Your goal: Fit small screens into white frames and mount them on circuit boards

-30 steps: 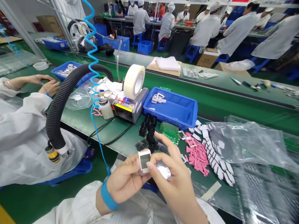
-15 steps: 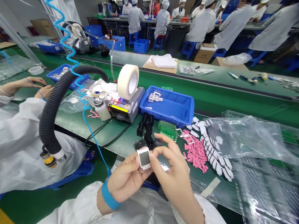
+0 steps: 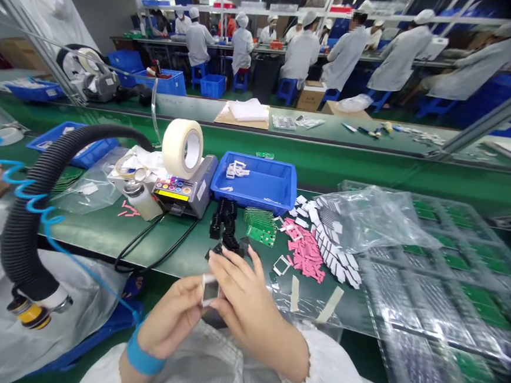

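Holding white pieces point(image 3: 237, 169), a blue tray point(image 3: 255, 194) sits on the bench point(image 3: 102, 232).

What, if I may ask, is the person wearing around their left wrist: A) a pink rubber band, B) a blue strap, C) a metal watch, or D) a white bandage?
B. A blue strap circles the wrist of the left hand, which holds a small white square part, and a thin blue cord runs from the strap toward the bench.
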Motion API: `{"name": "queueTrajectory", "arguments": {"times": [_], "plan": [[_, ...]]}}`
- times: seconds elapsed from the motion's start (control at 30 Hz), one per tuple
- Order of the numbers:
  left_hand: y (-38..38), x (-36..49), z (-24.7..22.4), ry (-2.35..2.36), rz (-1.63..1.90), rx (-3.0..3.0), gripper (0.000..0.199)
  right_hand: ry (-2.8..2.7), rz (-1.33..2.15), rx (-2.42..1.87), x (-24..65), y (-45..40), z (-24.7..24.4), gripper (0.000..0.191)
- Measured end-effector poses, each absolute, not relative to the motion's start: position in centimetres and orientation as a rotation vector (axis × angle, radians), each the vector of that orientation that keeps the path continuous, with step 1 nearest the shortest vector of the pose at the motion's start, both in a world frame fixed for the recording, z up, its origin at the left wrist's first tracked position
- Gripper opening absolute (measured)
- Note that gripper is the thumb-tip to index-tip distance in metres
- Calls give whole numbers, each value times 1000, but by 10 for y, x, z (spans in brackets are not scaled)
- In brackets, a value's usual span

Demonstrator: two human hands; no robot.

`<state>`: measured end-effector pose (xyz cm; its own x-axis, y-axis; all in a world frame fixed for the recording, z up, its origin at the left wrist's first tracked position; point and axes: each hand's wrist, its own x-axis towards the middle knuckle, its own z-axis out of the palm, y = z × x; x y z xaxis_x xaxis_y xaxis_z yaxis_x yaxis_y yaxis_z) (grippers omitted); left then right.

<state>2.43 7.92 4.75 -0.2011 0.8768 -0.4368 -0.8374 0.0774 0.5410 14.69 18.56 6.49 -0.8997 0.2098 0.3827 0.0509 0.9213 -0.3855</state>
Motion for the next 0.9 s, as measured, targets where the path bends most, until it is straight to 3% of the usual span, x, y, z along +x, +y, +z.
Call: {"name": "queueTrajectory", "arguments": {"times": [0.13, 0.23, 0.4, 0.63, 0.73, 0.9], "plan": [[73, 28, 46, 803, 1449, 215, 27, -2409, 739, -151, 156, 189, 67, 15], [76, 38, 45, 687, 1465, 191, 39, -2245, 647, -136, 159, 188, 69, 13], [90, 48, 40, 694, 1584, 19, 22, -2268, 543, -74, 168, 202, 55, 14], [99, 39, 37, 705, 1518, 70, 37, -2322, 437, -1235, 169, 281, 1, 24], [100, 38, 38, 701, 1495, 92, 40, -2303, 482, -1255, 166, 298, -14, 19], [99, 33, 39, 716, 1479, 115, 29, -2226, 736, -1170, 177, 293, 0, 19]]}}
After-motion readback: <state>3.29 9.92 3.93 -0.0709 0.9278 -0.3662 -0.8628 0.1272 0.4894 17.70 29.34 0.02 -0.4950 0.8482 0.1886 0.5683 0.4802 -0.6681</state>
